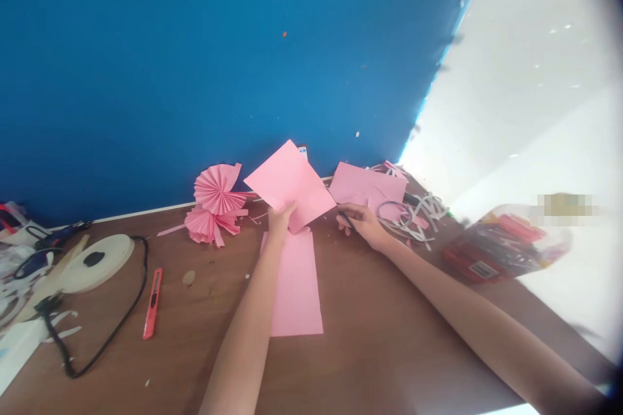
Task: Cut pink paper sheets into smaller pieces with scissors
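Note:
A square-looking sheet of pink paper point(292, 183) is raised above the table, corner up, gripped at its lower edge by my left hand point(281, 219). My right hand point(363, 224) is closed around dark-handled scissors point(346, 219), partly hidden by the fingers, close to the sheet's right corner. Beneath the left hand a long pink paper strip point(296, 292) lies flat on the table. Another pink sheet point(367, 185) rests behind my right hand. To the left sit pleated pink paper fans point(219, 189), partly opened out.
On the brown table point(389, 350) lie a red box cutter point(153, 303), a white disc point(100, 262) and a black cable point(117, 340). White paper scraps point(428, 211) are heaped at right, near a plastic bag point(506, 243). A blue wall point(219, 65) rises behind.

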A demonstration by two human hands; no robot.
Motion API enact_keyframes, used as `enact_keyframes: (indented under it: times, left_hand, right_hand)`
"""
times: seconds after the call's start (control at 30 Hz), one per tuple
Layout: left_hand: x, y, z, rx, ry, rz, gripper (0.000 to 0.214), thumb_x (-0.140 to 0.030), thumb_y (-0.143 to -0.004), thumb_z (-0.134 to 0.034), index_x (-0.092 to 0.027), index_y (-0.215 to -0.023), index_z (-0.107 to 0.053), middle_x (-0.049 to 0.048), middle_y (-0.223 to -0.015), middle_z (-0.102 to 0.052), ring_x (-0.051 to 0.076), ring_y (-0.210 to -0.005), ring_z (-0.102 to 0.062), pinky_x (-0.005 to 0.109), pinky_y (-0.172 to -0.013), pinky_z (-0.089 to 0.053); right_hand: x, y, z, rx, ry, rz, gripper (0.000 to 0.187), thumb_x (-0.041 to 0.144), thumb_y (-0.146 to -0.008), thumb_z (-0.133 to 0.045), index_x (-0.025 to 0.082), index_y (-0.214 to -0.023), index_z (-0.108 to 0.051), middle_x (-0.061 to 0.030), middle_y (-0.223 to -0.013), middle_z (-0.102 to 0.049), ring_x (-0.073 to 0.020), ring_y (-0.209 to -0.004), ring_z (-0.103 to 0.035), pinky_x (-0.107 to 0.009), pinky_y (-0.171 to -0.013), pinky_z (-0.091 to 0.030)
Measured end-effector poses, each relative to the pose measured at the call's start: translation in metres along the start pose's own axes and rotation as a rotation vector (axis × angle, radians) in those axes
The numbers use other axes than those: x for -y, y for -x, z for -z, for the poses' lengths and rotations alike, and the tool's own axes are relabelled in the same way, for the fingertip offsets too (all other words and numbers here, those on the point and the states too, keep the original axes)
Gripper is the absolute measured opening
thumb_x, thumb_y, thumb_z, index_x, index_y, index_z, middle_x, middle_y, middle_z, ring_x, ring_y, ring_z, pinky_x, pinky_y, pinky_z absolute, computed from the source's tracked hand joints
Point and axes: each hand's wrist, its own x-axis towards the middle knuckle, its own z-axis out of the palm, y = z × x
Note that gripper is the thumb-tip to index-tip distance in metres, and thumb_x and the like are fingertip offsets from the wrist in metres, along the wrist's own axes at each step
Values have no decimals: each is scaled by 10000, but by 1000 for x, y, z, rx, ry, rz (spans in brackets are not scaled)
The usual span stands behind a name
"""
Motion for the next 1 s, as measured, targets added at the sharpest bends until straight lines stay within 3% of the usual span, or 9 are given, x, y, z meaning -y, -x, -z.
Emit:
enact_keyframes:
  times: [0.1, 0.67, 1.0]
  left_hand:
    - [-1, 0, 0, -16, -17, 49, 595, -265, -509, -859, -221, -1033, -581, 72, -1049, -634, 247, -888, -648, 449, -642, -598]
    - [0, 3, 1, 83, -16, -25, 522, -281, -531, -841, -206, -997, -617, 74, -1018, -656, 285, -885, -657, 444, -585, -599]
    - [11, -15, 5, 53, -36, -120, 481, -240, -520, -836, -170, -954, -640, 79, -948, -691, 276, -979, -645, 429, -804, -566]
  right_hand:
    - [0, 0, 0, -5, 2, 2, 418, 446, -760, -674, 156, -1061, -652, 8, -637, -605, -89, -477, -489, -241, -501, -400]
    - [-1, 1, 1, -10, 35, 47, 450, 432, -791, -631, 148, -1140, -649, 5, -627, -577, -89, -484, -440, -252, -498, -388]
    - [-1, 0, 0, -37, 55, 51, 415, 408, -789, -624, 150, -1112, -666, 14, -612, -567, -80, -472, -420, -243, -485, -374]
